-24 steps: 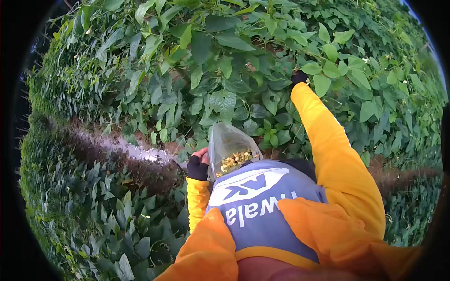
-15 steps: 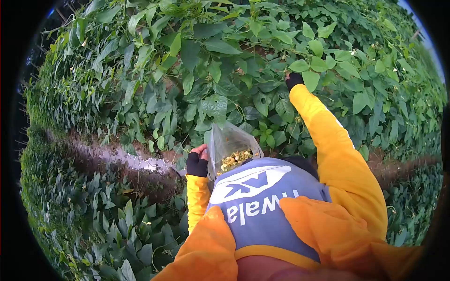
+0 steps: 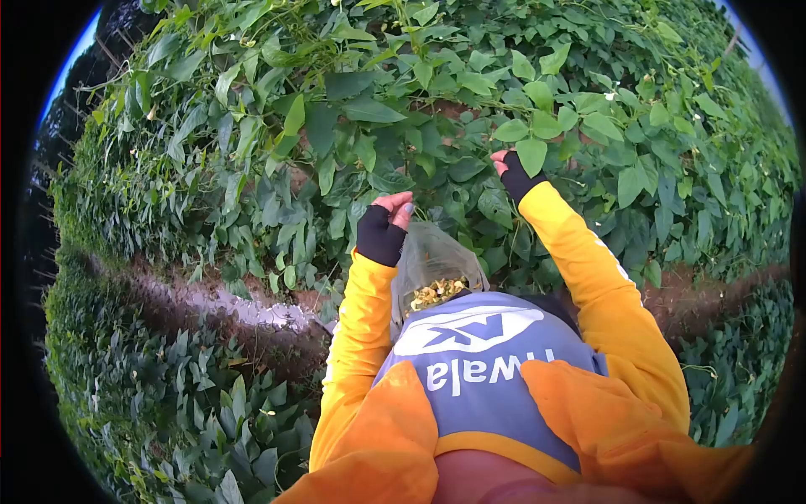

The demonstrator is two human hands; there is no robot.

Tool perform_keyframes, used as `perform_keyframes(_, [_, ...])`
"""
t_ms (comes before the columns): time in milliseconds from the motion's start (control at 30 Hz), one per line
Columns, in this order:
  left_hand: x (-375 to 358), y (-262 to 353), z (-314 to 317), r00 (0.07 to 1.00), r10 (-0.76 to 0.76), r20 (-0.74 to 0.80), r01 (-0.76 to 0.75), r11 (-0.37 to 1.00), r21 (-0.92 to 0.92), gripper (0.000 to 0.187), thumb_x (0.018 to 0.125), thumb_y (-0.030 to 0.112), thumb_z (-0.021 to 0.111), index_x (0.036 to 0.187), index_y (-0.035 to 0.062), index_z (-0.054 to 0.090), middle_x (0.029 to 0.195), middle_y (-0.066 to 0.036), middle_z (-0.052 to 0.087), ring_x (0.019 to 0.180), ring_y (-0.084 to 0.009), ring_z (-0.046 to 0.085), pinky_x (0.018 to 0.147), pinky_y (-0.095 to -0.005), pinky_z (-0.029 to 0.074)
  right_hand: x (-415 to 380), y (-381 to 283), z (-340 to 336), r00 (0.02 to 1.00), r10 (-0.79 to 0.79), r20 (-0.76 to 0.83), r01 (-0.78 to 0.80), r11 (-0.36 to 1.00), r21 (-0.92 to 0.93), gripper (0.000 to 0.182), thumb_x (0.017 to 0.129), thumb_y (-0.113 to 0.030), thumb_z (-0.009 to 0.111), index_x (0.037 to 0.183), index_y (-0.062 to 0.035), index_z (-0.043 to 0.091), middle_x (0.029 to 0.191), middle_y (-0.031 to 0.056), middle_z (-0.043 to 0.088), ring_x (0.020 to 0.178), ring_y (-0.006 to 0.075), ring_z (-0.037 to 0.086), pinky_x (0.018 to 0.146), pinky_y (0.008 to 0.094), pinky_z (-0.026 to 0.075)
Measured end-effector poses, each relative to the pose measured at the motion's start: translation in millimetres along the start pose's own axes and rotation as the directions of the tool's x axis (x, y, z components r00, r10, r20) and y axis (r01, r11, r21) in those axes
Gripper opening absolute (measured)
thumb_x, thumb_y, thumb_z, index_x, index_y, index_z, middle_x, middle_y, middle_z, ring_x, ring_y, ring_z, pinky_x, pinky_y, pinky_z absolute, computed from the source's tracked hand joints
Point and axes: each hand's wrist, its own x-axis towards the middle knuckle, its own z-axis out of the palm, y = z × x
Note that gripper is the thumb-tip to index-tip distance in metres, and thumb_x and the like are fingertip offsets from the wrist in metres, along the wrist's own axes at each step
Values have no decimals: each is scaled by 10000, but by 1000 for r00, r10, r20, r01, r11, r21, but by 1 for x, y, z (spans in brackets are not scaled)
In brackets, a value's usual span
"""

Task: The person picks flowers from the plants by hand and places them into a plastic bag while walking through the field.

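Note:
My left hand (image 3: 386,227), in a black fingerless glove, is raised beside the upper left edge of a clear plastic bag (image 3: 432,252). Its thumb and fingers are drawn together at the leaves; anything between them is too small to make out. Small yellowish pieces (image 3: 438,291) lie in the bottom of the bag, against my chest. Farther right, my right hand (image 3: 514,174), gloved the same way, is among the vine leaves (image 3: 531,155). Its visible fingertips are close together, and what they hold, if anything, cannot be made out.
Dense green vines (image 3: 277,151) rise in front and to both sides. A strip of bare soil with a pale, shiny sheet (image 3: 252,311) runs at the left, and brown soil (image 3: 697,294) shows at the right. Low leafy plants (image 3: 201,420) grow nearer me at the left.
My left hand has moved up and right from the bag's side to the leaves by its top. My right hand has come slightly down and left, its fingers now showing more.

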Motion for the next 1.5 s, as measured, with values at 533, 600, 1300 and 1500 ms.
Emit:
perform_keyframes(533, [76, -64, -34, 952, -226, -207, 261, 952, 160, 767, 716, 102, 746, 1363, 4, 345, 1207, -191, 539, 991, -212, 570, 886, -323, 457, -90, -146, -22, 827, -384, 410, 382, 920, 90, 137, 762, -185, 630, 872, -108, 658, 967, 79, 638, 932, 275, 588, 805, 406, 467])
perform_keyframes(600, [87, -63, -28, 928, -310, -206, 362, 878, 312, 938, 659, 158, 803, 1406, 15, 254, 1220, -212, 526, 1068, -242, 555, 910, -327, 443, -98, -128, -7, 721, -428, 545, 510, 860, 1, 164, 758, -172, 625, 903, -105, 664, 925, 92, 646, 891, 271, 601, 792, 376, 481])
perform_keyframes(1300, [38, -58, -3, 935, -132, -328, 269, 868, 418, 1092, 664, 58, 736, 1479, 148, 15, 1122, -166, 582, 1011, -334, 554, 873, -406, 442, 41, -168, 115, 961, 114, 253, -115, 993, -12, 347, 747, -158, 708, 1066, -55, 621, 951, 122, 644, 878, 229, 630, 794, 342, 500])
perform_keyframes(1500, [34, -84, -5, 948, -37, -317, 149, 930, 336, 1133, 650, 76, 739, 1481, 143, -28, 1024, -133, 598, 941, -310, 567, 854, -390, 447, 29, -164, 128, 972, 109, 208, -153, 966, 208, 284, 748, -132, 702, 991, -65, 570, 961, 119, 621, 904, 241, 615, 771, 357, 500])
